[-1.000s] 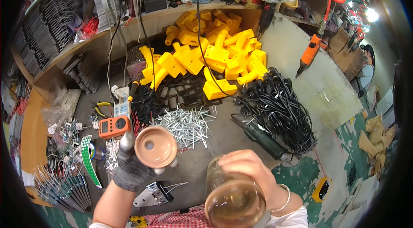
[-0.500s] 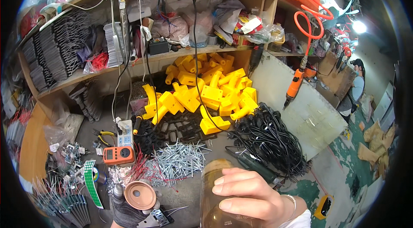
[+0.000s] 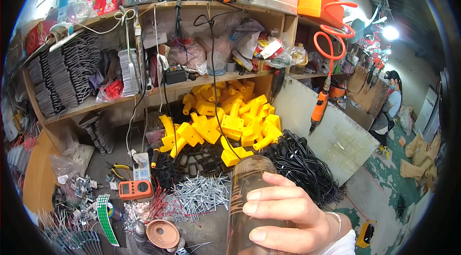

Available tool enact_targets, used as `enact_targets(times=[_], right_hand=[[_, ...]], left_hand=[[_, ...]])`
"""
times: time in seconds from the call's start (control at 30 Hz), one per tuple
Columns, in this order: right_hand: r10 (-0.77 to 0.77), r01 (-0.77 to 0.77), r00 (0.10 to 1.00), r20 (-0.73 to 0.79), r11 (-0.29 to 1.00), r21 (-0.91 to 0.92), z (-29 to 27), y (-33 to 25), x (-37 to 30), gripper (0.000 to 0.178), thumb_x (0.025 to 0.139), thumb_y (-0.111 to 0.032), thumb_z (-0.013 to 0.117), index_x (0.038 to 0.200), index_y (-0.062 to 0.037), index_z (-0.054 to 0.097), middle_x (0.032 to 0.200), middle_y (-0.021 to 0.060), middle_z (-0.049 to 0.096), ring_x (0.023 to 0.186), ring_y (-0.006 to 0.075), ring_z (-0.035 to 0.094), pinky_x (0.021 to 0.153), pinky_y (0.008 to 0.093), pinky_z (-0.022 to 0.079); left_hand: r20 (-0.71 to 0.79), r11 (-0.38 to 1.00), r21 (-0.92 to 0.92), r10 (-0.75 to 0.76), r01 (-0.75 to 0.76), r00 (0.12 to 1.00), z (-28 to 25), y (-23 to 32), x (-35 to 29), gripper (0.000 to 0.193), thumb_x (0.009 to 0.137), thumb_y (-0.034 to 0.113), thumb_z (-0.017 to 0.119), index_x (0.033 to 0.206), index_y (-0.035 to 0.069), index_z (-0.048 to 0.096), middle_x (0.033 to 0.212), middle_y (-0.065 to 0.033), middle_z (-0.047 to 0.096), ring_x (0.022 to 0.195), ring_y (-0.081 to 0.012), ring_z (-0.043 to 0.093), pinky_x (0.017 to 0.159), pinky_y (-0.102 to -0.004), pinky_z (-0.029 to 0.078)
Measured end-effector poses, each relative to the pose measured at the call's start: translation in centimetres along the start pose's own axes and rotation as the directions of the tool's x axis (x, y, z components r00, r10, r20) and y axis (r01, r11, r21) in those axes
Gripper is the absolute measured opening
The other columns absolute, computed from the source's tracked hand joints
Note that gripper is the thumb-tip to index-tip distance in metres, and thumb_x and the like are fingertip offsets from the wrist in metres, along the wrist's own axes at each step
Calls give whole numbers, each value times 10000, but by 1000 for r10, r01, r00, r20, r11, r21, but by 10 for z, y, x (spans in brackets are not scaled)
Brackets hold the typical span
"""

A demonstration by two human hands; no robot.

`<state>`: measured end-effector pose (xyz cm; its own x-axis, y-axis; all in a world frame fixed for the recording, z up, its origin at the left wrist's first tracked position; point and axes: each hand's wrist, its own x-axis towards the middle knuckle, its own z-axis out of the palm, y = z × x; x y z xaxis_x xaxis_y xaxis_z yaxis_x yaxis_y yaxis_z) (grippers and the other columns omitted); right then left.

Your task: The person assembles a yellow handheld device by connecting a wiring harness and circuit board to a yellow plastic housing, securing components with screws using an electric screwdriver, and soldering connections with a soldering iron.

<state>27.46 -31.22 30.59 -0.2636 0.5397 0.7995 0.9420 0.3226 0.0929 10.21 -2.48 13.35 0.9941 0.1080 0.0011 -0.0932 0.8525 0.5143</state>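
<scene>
My right hand [image 3: 288, 211] is wrapped round a brown see-through drinking bottle [image 3: 244, 192], its fingers across the bottle's right side. The bottle's rounded end points away from me, and its near end runs out of the lower edge. At the lower left, a round reddish-brown lid [image 3: 163, 234] with a hole in its middle is held by my left hand [image 3: 140, 231]. That hand seems to wear a grey glove; only grey fingertips show beside the lid, and the rest is cut off below.
Loose screws [image 3: 199, 197] and an orange multimeter [image 3: 136, 189] lie beyond the lid. Yellow plastic housings [image 3: 230, 125] fill the bench's back, beside black cables [image 3: 307, 166]. An orange power screwdriver [image 3: 319, 111] hangs at right from a coiled hose. Another person [image 3: 391, 103] is far right.
The bottle has risen and shifted right with my right hand. The view has tilted up, so the lid and my left hand sit lower, with less of the left hand showing.
</scene>
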Motion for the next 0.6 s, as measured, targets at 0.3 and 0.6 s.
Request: enact_targets(times=[0.3,0.6], right_hand=[[267,-267,964,7,963,30,-5,-24,14,237,898,-115,740,1114,-94,644,1230,204,615,1159,358,625,1080,572,439],[-62,60,997,-41,997,-48,-9,-2,17,348,774,-30,767,1100,-38,644,1213,236,615,1101,383,632,1075,574,411]], left_hand=[[5,999,-32,10,-10,1000,-3,-1,-2,853,835,622,703,1402,18,497,1244,-249,611,1026,-417,633,803,-478,578],[10,997,-72,18,-17,1000,-7,-6,-8,857,836,612,710,1422,31,479,1255,-234,615,1038,-422,633,801,-476,581]])
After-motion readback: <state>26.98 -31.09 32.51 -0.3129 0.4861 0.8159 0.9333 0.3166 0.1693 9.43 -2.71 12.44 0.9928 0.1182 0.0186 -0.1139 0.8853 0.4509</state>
